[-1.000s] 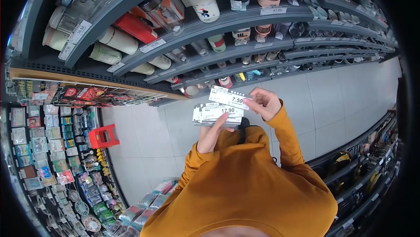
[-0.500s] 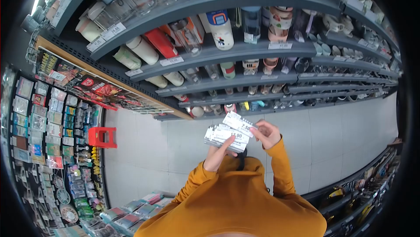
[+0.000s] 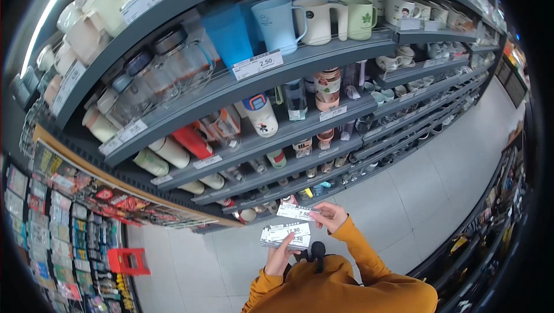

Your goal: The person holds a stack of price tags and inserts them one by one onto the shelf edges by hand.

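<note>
My left hand (image 3: 279,259) is closed on a stack of white price labels (image 3: 281,235), with the thumb lying across the front. The top label reads 17.90, and another below it ends in .50. Between the fingertips of my right hand (image 3: 330,217) is a single price label (image 3: 294,212) reading 7.50, pinched at its right end. It is held just above the stack, apart from it. Beyond both hands stand the shelves of cups and bottles, the nearest being the low shelf with small cups.
Grey shelves (image 3: 323,56) carry a light blue mug (image 3: 277,24), a white bottle (image 3: 261,118) and a red box (image 3: 193,141). One shelf-edge label (image 3: 258,64) reads 2.50. At the left, a red stool (image 3: 128,261) stands on the tiled floor (image 3: 398,212) near hanging packaged goods (image 3: 57,226). More shelving lines the right.
The view has tilted up and turned, showing more of the upper shelves. My right hand has drawn the 7.50 label away from the stack, where it overlapped before.
</note>
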`<state>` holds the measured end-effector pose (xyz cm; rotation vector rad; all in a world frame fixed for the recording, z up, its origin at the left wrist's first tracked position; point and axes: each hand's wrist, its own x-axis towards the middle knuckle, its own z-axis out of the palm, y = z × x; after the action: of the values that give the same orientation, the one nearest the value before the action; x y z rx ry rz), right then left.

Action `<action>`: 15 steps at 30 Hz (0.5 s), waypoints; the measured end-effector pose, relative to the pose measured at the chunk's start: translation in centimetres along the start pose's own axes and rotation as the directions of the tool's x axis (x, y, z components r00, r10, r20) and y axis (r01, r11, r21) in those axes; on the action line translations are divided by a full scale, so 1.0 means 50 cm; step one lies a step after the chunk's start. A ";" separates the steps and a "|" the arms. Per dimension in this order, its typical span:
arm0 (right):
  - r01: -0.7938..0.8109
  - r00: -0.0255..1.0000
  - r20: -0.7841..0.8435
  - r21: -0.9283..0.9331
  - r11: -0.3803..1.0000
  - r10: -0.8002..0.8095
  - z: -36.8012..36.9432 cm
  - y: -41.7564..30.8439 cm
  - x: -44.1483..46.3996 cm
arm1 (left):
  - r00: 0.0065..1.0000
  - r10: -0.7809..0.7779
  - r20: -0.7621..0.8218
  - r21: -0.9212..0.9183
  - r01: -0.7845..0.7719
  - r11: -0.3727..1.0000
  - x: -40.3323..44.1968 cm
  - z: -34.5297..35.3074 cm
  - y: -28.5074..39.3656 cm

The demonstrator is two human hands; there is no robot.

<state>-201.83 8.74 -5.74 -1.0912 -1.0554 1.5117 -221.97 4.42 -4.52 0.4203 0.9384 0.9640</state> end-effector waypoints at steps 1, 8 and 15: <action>0.009 1.000 -0.012 0.007 1.000 -0.009 0.006 -0.010 0.002 | 1.000 -0.009 0.016 0.012 0.009 1.000 0.008 -0.006 0.007; 0.042 0.998 -0.049 -0.034 0.999 -0.044 0.036 0.004 0.014 | 0.997 0.041 0.067 0.115 -0.048 0.992 0.059 -0.055 0.041; 0.109 0.992 -0.048 -0.164 0.980 -0.119 0.041 -0.008 0.028 | 0.999 -0.009 0.052 0.087 0.005 0.996 0.055 -0.074 0.051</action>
<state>-203.91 9.99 -5.08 -1.1582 -1.1965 1.3144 -225.68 7.78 -6.19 0.5127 0.9358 0.9043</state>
